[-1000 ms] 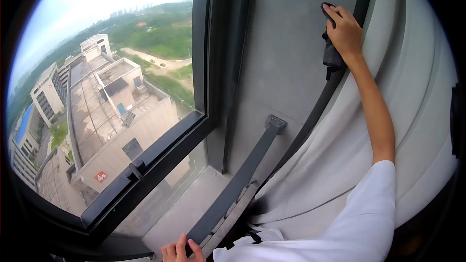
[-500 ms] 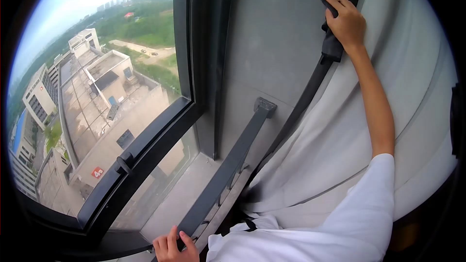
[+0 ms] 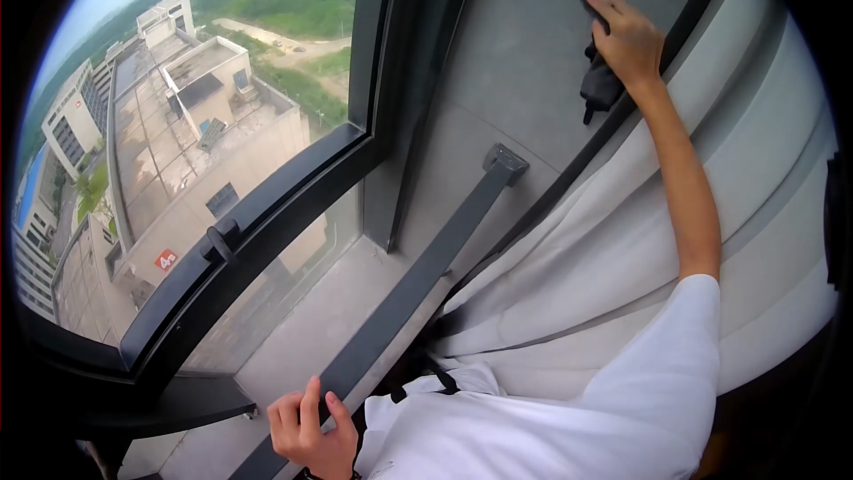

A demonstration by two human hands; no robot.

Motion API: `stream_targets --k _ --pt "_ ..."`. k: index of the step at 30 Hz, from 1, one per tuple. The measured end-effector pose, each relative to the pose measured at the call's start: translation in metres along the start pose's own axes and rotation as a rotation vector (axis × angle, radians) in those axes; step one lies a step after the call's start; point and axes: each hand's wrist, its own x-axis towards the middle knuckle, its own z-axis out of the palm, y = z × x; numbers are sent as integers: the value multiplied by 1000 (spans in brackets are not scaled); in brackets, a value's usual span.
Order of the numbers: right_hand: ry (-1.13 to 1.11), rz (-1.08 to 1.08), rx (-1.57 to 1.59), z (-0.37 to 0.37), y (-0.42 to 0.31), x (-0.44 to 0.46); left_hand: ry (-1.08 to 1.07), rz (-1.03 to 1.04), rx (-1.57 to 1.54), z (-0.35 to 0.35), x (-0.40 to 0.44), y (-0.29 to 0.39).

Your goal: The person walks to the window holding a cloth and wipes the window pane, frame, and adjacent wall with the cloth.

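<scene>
My right hand (image 3: 629, 43) is closed around a black handheld tool (image 3: 602, 84), held up near the grey wall at the upper right. Its narrow tip points down; my fingers hide part of the grip, so I cannot tell its exact kind. Low in the view, my left hand (image 3: 311, 434) grips the dark grey railing (image 3: 418, 280), fingers bent and thumb apart on its upper side. The railing runs up to a bracket (image 3: 506, 164) fixed on the wall (image 3: 551, 62).
A dark-framed window (image 3: 258, 240) with a handle (image 3: 220, 240) fills the left side, with buildings far below outside. Pale curtains (image 3: 746, 124) hang on the right, along a dark strip (image 3: 577, 182). A ledge (image 3: 311, 329) lies behind the railing.
The view has shifted, so the window and railing bracket sit higher. The black tool now shows against the wall, left of the dark strip it overlapped before. My left hand stays on the railing.
</scene>
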Motion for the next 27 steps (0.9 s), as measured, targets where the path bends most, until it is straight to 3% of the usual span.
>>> stream_targets --k 3,5,7,12,15,17,19,22,25,27 --pt "65 128 -200 11 40 60 2 -18 36 3 3 2" --pt "121 113 -188 23 22 70 3 -44 43 5 5 6" --pt "112 -47 17 46 -21 31 0 -64 57 5 6 5" --pt "-439 -349 240 93 -120 -107 -4 -52 62 1 -1 0" --pt "-300 -335 247 81 -87 -46 25 -62 46 -1 -7 -5" --pt "-82 -110 154 53 -48 40 35 -71 34 2 -7 -4" --pt "-24 45 70 46 -19 88 1 -102 13 6 -8 -1" --pt "-56 -40 168 72 -64 39 28 -88 97 5 -4 -1" --pt "-373 -323 295 112 -127 -68 18 -93 26 3 -7 -3" --pt "-454 -296 358 114 -142 -101 15 -96 -61 2 -10 -5"
